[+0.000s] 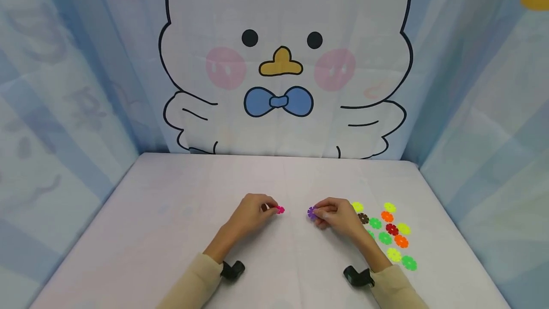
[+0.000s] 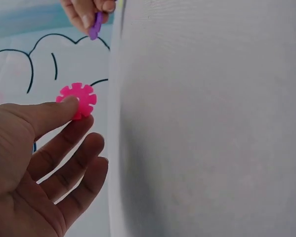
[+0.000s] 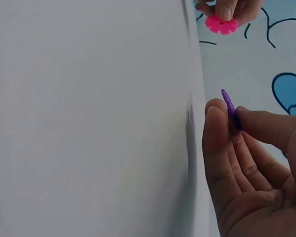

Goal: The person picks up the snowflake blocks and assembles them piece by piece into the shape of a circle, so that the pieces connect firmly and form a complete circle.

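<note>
Between thumb and index finger my left hand [image 1: 259,210] pinches a pink notched plastic disc [image 2: 83,98], its flat face showing in the left wrist view. My right hand [image 1: 336,214] pinches a purple notched disc [image 1: 311,212], seen edge-on in the right wrist view [image 3: 229,103]. Both discs are held above the white table, apart from each other, with a gap between the hands. Part of each disc is covered by the thumb. The other fingers of the left hand are loosely bent and hold nothing.
Several loose notched discs lie right of the right hand, among them a dark red one [image 1: 392,229], a brown one [image 1: 363,218] and a green one [image 1: 409,263]. The white table [image 1: 141,232] ends at a printed cloth backdrop [image 1: 279,132]. Cloth also hangs on both sides.
</note>
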Action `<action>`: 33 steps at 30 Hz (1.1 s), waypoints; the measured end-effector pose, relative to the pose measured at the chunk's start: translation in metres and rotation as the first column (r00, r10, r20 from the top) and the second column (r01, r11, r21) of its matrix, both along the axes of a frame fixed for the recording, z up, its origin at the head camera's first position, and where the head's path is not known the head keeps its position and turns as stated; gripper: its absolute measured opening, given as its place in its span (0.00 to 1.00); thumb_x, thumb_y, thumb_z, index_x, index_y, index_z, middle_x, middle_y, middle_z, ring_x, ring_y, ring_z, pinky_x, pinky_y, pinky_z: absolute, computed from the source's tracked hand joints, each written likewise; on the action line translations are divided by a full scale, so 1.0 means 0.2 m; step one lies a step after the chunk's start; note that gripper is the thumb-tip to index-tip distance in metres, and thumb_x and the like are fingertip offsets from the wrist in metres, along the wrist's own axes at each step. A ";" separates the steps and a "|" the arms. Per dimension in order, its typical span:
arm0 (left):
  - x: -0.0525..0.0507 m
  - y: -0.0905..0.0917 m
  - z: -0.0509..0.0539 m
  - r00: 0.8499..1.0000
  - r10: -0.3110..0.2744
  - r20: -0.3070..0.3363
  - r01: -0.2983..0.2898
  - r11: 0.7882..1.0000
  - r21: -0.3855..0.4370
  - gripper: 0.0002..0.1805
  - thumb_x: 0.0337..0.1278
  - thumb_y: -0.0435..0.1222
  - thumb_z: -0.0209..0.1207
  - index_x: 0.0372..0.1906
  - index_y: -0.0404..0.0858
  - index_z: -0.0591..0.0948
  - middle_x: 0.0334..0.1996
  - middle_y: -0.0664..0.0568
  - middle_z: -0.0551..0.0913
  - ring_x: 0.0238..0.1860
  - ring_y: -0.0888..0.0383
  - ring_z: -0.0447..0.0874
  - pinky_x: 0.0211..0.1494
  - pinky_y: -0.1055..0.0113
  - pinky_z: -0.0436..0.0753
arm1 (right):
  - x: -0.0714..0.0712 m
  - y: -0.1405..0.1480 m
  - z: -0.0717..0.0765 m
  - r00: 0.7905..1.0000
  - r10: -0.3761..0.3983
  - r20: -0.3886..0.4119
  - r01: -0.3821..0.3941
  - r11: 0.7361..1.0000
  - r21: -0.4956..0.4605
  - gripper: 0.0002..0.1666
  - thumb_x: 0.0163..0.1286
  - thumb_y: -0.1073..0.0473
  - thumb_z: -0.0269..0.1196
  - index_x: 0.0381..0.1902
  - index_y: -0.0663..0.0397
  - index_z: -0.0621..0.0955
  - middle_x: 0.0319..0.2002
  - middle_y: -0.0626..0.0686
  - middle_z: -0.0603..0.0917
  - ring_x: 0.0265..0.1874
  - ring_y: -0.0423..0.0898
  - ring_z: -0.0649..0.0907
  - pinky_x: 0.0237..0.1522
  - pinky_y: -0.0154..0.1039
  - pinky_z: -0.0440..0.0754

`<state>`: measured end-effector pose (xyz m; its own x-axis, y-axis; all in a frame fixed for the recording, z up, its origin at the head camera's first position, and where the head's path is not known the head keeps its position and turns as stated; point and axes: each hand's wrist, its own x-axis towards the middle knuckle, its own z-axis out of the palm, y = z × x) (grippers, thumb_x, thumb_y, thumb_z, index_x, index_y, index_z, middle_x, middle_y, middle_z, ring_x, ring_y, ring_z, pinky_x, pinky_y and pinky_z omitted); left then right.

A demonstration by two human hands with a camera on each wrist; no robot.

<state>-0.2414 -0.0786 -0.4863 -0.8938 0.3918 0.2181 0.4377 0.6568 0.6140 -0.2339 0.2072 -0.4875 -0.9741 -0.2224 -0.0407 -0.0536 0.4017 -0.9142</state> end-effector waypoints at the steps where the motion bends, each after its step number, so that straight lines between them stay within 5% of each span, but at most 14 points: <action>1: 0.00 -0.01 -0.01 1.000 0.008 0.006 -0.008 1.000 0.013 0.04 0.66 0.35 0.70 0.42 0.44 0.93 0.35 0.58 0.92 0.33 0.66 0.80 0.37 0.74 0.79 | 0.00 -0.02 -0.01 1.000 0.012 0.003 -0.012 1.000 -0.013 0.12 0.75 0.67 0.66 0.49 0.72 0.84 0.35 0.63 0.92 0.29 0.48 0.91 0.35 0.37 0.92; 12: -0.03 -0.07 -0.06 0.991 0.055 0.123 -0.080 0.976 0.203 0.07 0.66 0.39 0.71 0.44 0.43 0.94 0.42 0.53 0.94 0.40 0.62 0.87 0.42 0.73 0.84 | -0.04 -0.21 -0.02 0.997 0.076 0.015 -0.074 0.991 -0.116 0.14 0.75 0.66 0.66 0.51 0.76 0.83 0.38 0.70 0.91 0.30 0.48 0.92 0.35 0.38 0.93; 18: -0.04 -0.08 -0.09 0.989 0.031 0.143 -0.070 0.958 0.277 0.07 0.66 0.39 0.71 0.44 0.42 0.94 0.42 0.51 0.94 0.41 0.62 0.90 0.44 0.73 0.85 | -0.06 -0.26 -0.03 0.996 0.084 0.015 -0.081 0.987 -0.141 0.14 0.76 0.66 0.66 0.51 0.76 0.83 0.37 0.69 0.91 0.29 0.45 0.92 0.36 0.38 0.92; 33: -0.04 -0.10 -0.10 0.990 0.012 0.139 -0.051 0.957 0.286 0.08 0.64 0.40 0.72 0.44 0.41 0.94 0.41 0.50 0.95 0.39 0.63 0.88 0.42 0.75 0.84 | -0.07 -0.30 -0.06 0.995 0.066 0.079 -0.051 0.983 -0.177 0.15 0.77 0.64 0.65 0.52 0.74 0.83 0.32 0.62 0.92 0.26 0.41 0.91 0.36 0.37 0.92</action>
<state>-0.2485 -0.0979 -0.5060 -0.9335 0.3013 0.1946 0.3202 0.4556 0.8306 -0.2482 0.1469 -0.4988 -0.9538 -0.2902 -0.0776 0.0080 0.2339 -0.9722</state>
